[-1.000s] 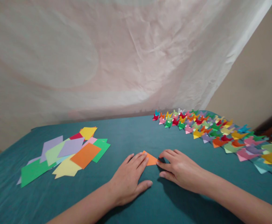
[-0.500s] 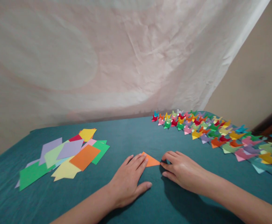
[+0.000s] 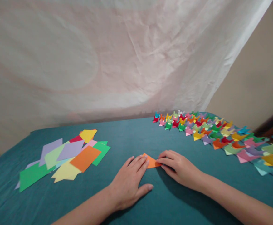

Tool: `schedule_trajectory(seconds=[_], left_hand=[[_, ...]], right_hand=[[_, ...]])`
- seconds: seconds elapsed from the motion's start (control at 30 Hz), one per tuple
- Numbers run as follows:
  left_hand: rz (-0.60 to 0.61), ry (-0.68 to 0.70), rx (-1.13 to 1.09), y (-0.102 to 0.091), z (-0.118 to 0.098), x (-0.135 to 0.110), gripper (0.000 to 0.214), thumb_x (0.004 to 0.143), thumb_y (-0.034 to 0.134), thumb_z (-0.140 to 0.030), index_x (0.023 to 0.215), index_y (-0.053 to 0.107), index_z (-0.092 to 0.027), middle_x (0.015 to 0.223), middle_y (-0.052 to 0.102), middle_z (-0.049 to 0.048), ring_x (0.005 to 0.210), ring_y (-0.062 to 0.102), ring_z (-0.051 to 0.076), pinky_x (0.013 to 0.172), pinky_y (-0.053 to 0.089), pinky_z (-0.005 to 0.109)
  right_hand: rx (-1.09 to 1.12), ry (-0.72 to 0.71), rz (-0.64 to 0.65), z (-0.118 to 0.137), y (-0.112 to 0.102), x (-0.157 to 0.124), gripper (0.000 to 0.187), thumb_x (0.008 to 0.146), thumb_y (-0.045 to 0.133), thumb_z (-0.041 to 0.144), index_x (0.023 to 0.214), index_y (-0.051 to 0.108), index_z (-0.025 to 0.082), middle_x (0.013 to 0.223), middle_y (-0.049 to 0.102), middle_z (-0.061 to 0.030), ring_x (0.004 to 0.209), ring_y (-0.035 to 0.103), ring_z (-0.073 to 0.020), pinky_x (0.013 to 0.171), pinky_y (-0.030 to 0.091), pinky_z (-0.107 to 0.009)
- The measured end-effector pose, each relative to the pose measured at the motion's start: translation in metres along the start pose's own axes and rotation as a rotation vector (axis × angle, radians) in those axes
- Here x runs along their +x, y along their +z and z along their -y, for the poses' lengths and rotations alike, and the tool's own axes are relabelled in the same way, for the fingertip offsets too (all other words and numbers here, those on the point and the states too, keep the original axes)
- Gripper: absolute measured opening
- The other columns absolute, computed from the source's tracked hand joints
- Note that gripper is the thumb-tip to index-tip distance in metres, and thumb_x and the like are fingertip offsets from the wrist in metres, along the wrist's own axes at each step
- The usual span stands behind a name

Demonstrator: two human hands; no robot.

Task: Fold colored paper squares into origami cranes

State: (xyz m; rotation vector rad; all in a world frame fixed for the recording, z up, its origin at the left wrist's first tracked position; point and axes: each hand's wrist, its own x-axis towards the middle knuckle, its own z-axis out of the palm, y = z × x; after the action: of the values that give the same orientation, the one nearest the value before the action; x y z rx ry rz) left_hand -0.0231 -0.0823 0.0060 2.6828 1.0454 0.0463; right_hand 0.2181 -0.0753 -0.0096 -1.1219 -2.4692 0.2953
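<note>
A folded orange paper triangle (image 3: 151, 161) lies on the teal tablecloth (image 3: 127, 137) in front of me. My left hand (image 3: 129, 181) rests flat on its left part, fingers stretched out and together, thumb out to the side. My right hand (image 3: 179, 168) lies on the triangle's right corner, fingertips pressing it down against the cloth. Most of the paper is hidden under the two hands.
A loose pile of flat coloured paper sheets (image 3: 66, 154) lies to the left, an orange sheet (image 3: 85, 158) on top. Several rows of small folded paper figures (image 3: 211, 131) stretch along the right side. A creased pale sheet (image 3: 117, 56) hangs behind the table.
My right hand has slid left onto the triangle's right corner, covering more of it. The left hand has stayed flat in place.
</note>
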Motion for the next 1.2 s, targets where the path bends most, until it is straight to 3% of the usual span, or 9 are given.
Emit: schedule_trajectory(seconds=[0.23,0.57,0.9,1.2], left_hand=[[-0.04,0.027,0.004,0.002,0.002,0.0,0.065,0.089,0.034,-0.056,0.142,0.023,-0.021,0.149,0.024,0.0084,0.136,0.021,0.025,0.111,0.018,0.045],[-0.093,0.008,0.021,0.0,0.0,-0.001,0.063,0.085,0.044,-0.055,0.136,0.038,-0.019,0.139,0.041,0.0114,0.127,0.036,0.03,0.107,0.026,0.047],[-0.03,0.024,0.065,-0.001,0.002,-0.005,0.062,0.086,0.042,-0.056,0.137,0.035,-0.022,0.144,0.033,0.0112,0.131,0.032,0.031,0.106,0.029,0.047],[-0.063,0.043,0.083,-0.003,0.004,-0.009,0.061,0.085,0.043,-0.057,0.137,0.034,-0.027,0.144,0.034,0.0092,0.13,0.033,0.031,0.106,0.026,0.051]], right_hand=[[-0.007,-0.101,-0.012,0.011,0.008,0.001,0.028,0.088,0.049,0.018,0.114,0.059,0.022,0.114,0.06,-0.0062,0.104,0.05,-0.02,0.09,0.043,-0.037],[-0.066,-0.086,0.039,0.014,0.011,0.003,0.031,0.089,0.051,0.025,0.119,0.056,0.023,0.11,0.061,-0.0055,0.103,0.049,-0.0207,0.088,0.042,-0.039],[-0.095,-0.071,0.073,0.017,0.007,0.004,0.031,0.09,0.05,0.028,0.12,0.056,0.024,0.112,0.06,-0.0047,0.105,0.048,-0.022,0.089,0.04,-0.04],[-0.115,-0.103,0.051,0.016,0.008,0.002,0.033,0.089,0.05,0.029,0.122,0.054,0.023,0.112,0.06,-0.0067,0.106,0.048,-0.0228,0.089,0.041,-0.041]])
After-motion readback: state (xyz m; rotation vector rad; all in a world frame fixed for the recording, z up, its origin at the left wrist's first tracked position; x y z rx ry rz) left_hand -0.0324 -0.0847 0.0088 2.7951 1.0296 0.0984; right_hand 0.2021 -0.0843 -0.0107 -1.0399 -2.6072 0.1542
